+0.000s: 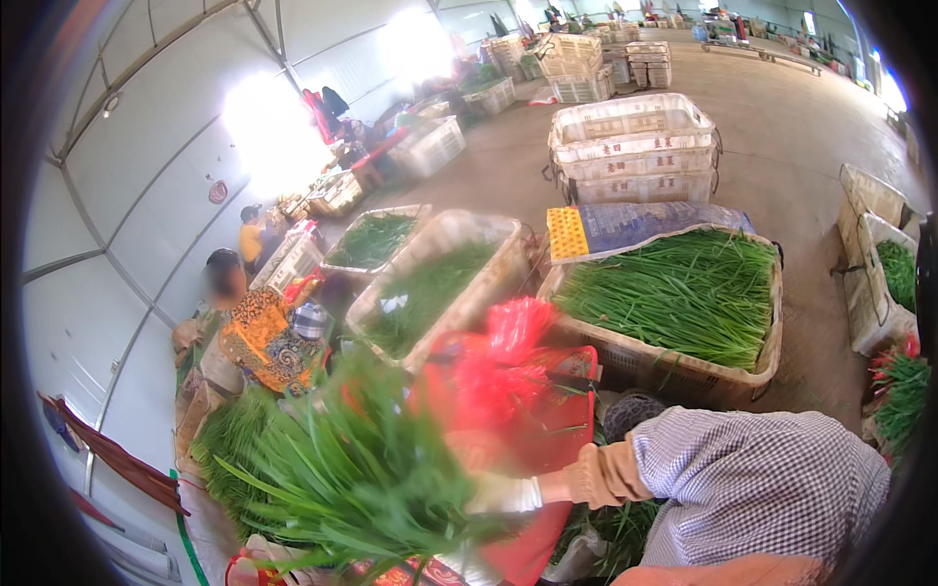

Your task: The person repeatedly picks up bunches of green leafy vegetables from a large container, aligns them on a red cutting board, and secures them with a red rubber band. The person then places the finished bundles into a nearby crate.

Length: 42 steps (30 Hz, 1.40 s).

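Note:
My right hand (506,492), in a white glove below a checked sleeve, grips a large loose bunch of long green leaves (366,461), probably garlic chives. Motion blurs the bunch, and its leaves cover the fingers. At the bottom edge a white shape, apparently my gloved left hand (469,562), shows under the leaves; its grip is hidden. Just beyond my right hand, a blurred bundle of red plastic strips (509,359) lies over a red surface (564,410). More chives (234,454) lie heaped behind the held bunch.
A plastic crate (659,377) full of chives stands beyond the red surface, partly covered by a blue-and-yellow sack (645,223). Another crate (447,315) holds chives nearby. Stacked crates (634,157) bear writing. A person in orange patterned clothing (267,337) sits at left. Bundled chives (901,395) lie far right.

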Available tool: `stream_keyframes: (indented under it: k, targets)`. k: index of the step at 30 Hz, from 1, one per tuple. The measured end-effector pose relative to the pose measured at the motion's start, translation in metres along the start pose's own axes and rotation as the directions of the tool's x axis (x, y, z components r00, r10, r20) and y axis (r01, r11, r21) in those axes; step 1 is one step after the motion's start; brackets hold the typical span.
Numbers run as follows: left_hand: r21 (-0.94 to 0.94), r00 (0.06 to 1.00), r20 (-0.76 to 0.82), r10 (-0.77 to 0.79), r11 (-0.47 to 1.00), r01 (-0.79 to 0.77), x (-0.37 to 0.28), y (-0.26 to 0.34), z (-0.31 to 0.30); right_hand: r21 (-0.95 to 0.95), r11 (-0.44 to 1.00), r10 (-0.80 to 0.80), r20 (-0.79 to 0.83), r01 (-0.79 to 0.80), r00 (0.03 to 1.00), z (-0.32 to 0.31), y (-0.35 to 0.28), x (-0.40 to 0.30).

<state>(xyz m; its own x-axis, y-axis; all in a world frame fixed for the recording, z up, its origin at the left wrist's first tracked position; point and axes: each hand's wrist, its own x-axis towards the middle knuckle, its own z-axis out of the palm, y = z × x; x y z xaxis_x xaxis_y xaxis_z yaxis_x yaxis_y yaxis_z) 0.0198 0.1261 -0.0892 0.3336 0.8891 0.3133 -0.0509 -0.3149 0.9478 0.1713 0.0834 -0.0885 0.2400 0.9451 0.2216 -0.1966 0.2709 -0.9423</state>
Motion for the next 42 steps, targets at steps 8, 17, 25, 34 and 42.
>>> stream_keyframes:
  k: [8,17,25,34,42]
  targets:
    - [-0.376,0.979,0.065,-0.196,0.904,0.206,0.013,0.082,0.008,0.173,0.885,0.464,-0.239,-0.433,0.853,0.043,-0.116,-0.014]
    - [0.707,0.811,0.020,-0.584,0.582,0.401,0.050,-0.043,-0.047,0.675,0.561,0.702,-0.080,-0.480,0.708,0.003,0.052,0.012]
    - [0.432,0.895,-0.297,-0.333,0.789,0.437,-0.041,0.015,-0.052,-0.359,0.872,0.240,-0.277,-0.332,0.930,-0.050,0.044,-0.069]
    - [0.964,0.950,-0.031,-0.309,0.242,0.110,-0.132,0.015,-0.007,-0.823,0.568,0.310,0.208,-0.006,0.928,-0.002,0.085,-0.116]
    - [0.891,0.847,-0.140,-0.513,0.307,0.333,-0.111,-0.009,-0.058,-0.787,0.611,0.106,0.185,0.083,0.977,0.045,0.091,-0.102]
